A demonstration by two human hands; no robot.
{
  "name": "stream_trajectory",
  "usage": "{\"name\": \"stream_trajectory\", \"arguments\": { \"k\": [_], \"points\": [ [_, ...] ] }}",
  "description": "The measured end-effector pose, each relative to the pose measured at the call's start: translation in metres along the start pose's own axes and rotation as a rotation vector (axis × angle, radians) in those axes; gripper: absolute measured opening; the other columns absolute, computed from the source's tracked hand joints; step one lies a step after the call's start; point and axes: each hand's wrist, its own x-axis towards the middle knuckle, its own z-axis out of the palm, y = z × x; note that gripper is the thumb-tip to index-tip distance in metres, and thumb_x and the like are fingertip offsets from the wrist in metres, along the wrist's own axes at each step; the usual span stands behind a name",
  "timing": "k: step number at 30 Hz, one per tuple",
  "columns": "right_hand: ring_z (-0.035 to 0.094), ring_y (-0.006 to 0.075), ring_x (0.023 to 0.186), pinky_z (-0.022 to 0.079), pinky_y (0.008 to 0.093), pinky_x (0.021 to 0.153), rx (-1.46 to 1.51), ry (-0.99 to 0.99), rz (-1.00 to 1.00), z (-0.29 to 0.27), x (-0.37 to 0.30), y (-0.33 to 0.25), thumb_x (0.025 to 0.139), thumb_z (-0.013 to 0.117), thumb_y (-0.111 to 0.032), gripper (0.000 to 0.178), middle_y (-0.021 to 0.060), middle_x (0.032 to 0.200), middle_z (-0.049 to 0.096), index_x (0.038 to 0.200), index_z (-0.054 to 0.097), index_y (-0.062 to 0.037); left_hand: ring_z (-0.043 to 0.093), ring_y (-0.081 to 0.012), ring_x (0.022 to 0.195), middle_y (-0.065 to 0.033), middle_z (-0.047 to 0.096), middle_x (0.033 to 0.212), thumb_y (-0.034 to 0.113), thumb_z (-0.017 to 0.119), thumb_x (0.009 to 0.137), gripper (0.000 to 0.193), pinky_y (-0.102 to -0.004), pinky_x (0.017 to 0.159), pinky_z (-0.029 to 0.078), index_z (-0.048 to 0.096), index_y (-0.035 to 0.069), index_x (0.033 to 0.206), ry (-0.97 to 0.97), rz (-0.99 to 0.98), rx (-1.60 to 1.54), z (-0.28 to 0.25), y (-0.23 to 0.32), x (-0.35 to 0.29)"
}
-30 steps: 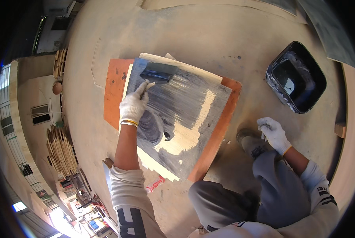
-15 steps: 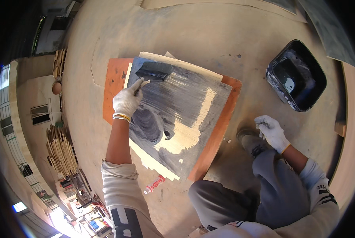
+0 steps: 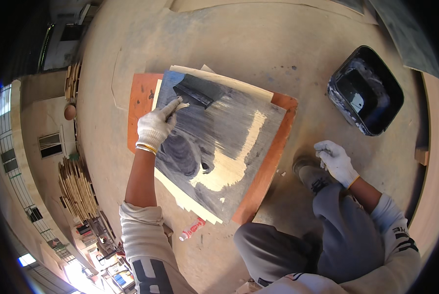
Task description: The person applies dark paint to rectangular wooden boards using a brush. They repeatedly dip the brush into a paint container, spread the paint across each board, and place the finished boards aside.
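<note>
A paint-smeared black tub (image 3: 341, 105) stood on the floor (image 3: 204, 32) at right, apart from the dark-streaked panel (image 3: 229, 164), which lay on pale sheets (image 3: 253, 91) over a reddish-brown board (image 3: 142, 112); a red-and-white bottle (image 3: 192, 229) lay just beside. The left hand (image 3: 155, 128), gloved, had its fingers closed on a wide black spreading tool (image 3: 198, 89) at the panel's upper-left part, hiding much of the handle. The right hand (image 3: 337, 162) curled loosely near the knee (image 3: 328, 203); whether it held anything, I could not tell.
</note>
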Motion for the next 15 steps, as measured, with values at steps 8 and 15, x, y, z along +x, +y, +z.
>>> {"name": "stream_trajectory", "arguments": {
  "k": [8, 15],
  "points": [
    [0.061, 0.0108, 0.071, 0.051, 0.0264, 0.062, -0.010, -0.001, -0.034, -0.002, 0.000, -0.001, 0.102, 0.055, 0.002, 0.026, 0.0061, 0.099, 0.067, 0.126, 0.065, -0.0026, 0.075, -0.0279, 0.079, -0.0085, 0.072, 0.087, 0.040, 0.066, 0.099, 0.052, -0.0426, 0.070, 0.061, 0.056, 0.054, 0.148, 0.066, 0.039, -0.070, 0.007, 0.012, -0.004],
    [0.061, 0.0110, 0.075, 0.054, 0.0283, 0.069, 0.006, -0.009, -0.029, -0.003, -0.003, -0.003, 0.103, 0.057, 0.001, 0.026, 0.0070, 0.103, 0.070, 0.127, 0.067, -0.0021, 0.073, -0.0303, 0.071, -0.0093, 0.071, 0.082, 0.038, 0.066, 0.099, 0.053, -0.0434, 0.066, 0.060, 0.056, 0.053, 0.149, 0.079, -0.022, -0.156, 0.005, 0.029, -0.026]
  ]
}}
